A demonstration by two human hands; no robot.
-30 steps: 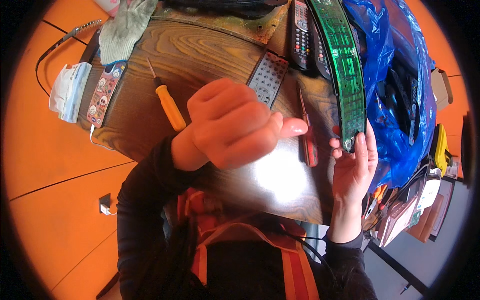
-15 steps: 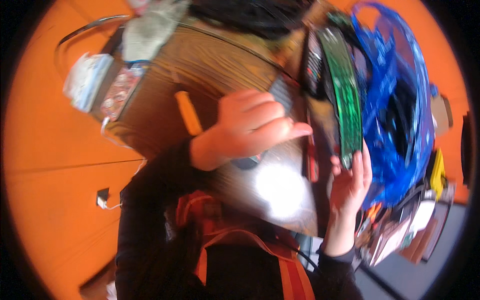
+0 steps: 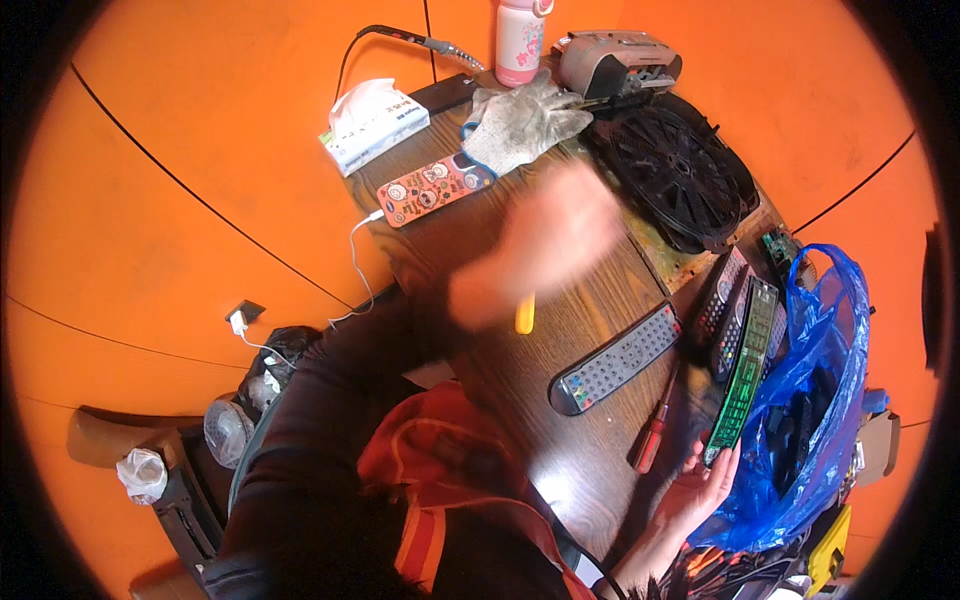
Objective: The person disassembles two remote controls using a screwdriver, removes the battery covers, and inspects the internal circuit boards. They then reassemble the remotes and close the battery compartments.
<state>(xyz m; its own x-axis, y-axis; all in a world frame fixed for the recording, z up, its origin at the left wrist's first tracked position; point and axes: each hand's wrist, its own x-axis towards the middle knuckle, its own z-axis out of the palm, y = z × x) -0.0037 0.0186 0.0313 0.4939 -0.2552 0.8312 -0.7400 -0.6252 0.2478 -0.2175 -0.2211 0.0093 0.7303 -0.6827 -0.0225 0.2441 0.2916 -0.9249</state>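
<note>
My right hand (image 3: 698, 492) grips the near end of a long green circuit board (image 3: 745, 375), which leans up over the table's right side beside several remote controls (image 3: 722, 290). My left hand (image 3: 555, 245) hangs over the middle of the table, smeared by motion, so its fingers cannot be made out. Under its wrist shows the yellow handle (image 3: 525, 314) of a tool, partly hidden. A dark grey remote control (image 3: 615, 362) lies between the hands. Close to my right hand is a screwdriver with a red handle (image 3: 650, 445).
A blue plastic bag (image 3: 845, 330) holding dark things stands at the right. Toward the back are a black fan (image 3: 680, 175), a grey work glove (image 3: 525, 125), a pink bottle (image 3: 518, 45) and a tissue box (image 3: 380, 140). A patterned phone (image 3: 430, 190) is plugged into a white cable (image 3: 357, 255).
The view has swung, bringing the fan, bottle and left-hand wall into sight. My left hand has moved away over the table, toward the glove. My right hand keeps hold of the circuit board.
</note>
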